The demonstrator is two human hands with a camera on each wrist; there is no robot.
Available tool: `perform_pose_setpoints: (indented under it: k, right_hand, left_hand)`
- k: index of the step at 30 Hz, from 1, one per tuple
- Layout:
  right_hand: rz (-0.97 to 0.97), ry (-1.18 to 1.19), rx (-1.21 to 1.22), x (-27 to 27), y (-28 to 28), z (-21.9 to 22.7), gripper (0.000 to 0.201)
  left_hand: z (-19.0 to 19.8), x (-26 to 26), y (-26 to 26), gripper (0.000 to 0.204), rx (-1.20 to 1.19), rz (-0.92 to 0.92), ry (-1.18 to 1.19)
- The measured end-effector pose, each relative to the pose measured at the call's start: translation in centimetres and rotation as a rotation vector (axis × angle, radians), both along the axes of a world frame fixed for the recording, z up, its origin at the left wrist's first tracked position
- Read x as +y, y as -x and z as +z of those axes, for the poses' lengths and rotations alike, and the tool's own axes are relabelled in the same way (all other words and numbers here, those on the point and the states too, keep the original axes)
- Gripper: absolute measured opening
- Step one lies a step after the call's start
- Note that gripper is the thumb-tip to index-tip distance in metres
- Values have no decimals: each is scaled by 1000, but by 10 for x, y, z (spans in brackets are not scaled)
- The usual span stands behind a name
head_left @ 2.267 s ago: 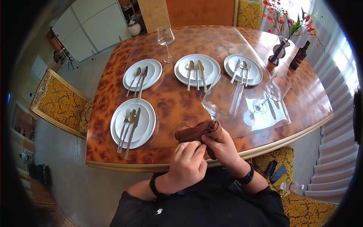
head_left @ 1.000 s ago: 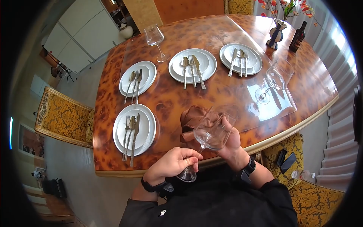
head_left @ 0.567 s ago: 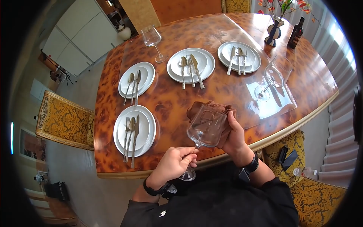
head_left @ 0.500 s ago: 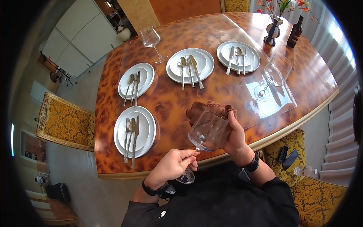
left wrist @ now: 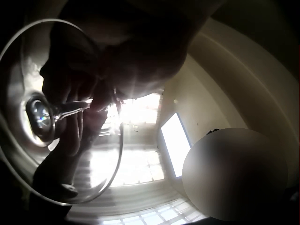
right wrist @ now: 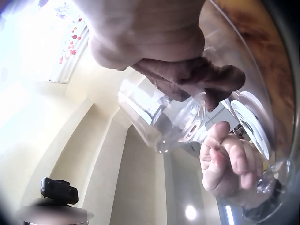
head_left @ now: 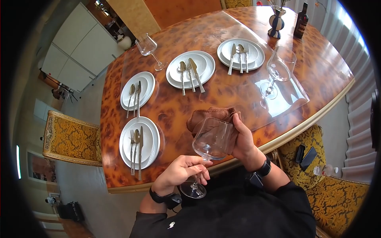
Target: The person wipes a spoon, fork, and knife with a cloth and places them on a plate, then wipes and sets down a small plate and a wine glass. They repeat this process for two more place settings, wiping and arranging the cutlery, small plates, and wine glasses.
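My left hand [head_left: 183, 173] pinches the stem of a wine glass [head_left: 212, 139] held tilted over the table's near edge, its foot below the fingers. My right hand [head_left: 247, 146] grips a brown cloth [head_left: 198, 118], thumb uppermost, with the cloth behind and beside the glass bowl. In the left wrist view the glass foot [left wrist: 120, 154] looms large before the dark left hand [left wrist: 79, 93]. From the right wrist, the cloth [right wrist: 178, 77] lies along the bowl [right wrist: 159, 117], and the left hand [right wrist: 229, 161] shows at the stem.
Plates with cutlery stand on the glossy table [head_left: 178, 115]: one near left [head_left: 151, 156], one far left [head_left: 149, 95], one in the middle [head_left: 208, 81], one at right [head_left: 258, 63]. Two more glasses stand at back left [head_left: 147, 45] and right [head_left: 279, 69], a vase [head_left: 276, 24] and bottle [head_left: 301, 23] behind.
The glass came into view from behind the hands and cloth, with the left hand now on its stem. The cloth has opened out in the right hand. The head view has shifted slightly.
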State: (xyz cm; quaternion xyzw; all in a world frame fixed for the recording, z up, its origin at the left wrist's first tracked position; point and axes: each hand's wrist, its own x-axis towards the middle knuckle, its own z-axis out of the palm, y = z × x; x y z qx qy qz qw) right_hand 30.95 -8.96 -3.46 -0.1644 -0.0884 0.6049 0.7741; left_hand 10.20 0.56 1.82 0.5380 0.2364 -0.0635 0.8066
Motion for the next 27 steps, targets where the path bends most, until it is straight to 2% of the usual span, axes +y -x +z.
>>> perform_pose_setpoints:
  k: [2,3,6,7,10,11,14,17,19,20,21,24,25,26,27]
  right_hand:
    - [-4,9,33,-3,-4,-3,59]
    - [-16,5,23,-4,-5,-3,59]
    - [-44,-8,7,-5,-8,-3,59]
    - [-53,-14,12,-5,-10,-2,59]
    - [-27,-44,51,-8,-19,-9,57]
    - [-9,-56,69,-8,-23,-11,56]
    - [45,-145,148,-4,-30,-10,59]
    - [163,-227,290,-3,-33,-8,62]
    - [173,-221,317,0,-31,-12,63]
    - [180,-217,332,0,-30,-14,64]
    - [220,-312,377,-2,-31,-13,63]
    - [103,-90,254,-8,-38,-18,64]
    - [92,-134,254,-13,-45,-20,65]
    - [68,-149,248,-19,-52,-20,65]
    - [43,-164,245,-26,-59,-17,65]
  left_hand:
    - [0,1,-5,23,-37,5,-27]
    - [7,-7,-11,17,-5,108,-142]
    - [-1,-6,-19,14,136,162,-134]
    - [-2,-6,-21,15,112,135,-192]
    - [-7,3,-24,20,68,-34,-21]
    - [-9,6,-25,30,51,-110,63]
    - [-33,12,-33,34,-157,-200,548]
    - [-51,10,-43,35,-327,-181,861]
    - [-53,5,-51,37,-395,-168,1028]
    - [-52,4,-55,38,-441,-174,954]
    - [-52,3,-59,38,-485,-178,879]
    - [-34,9,-68,38,-527,-126,633]
    - [-25,17,-73,38,-525,-99,547]
    - [-17,30,-82,33,-535,-183,544]
    - [-4,37,-89,33,-537,-135,488]
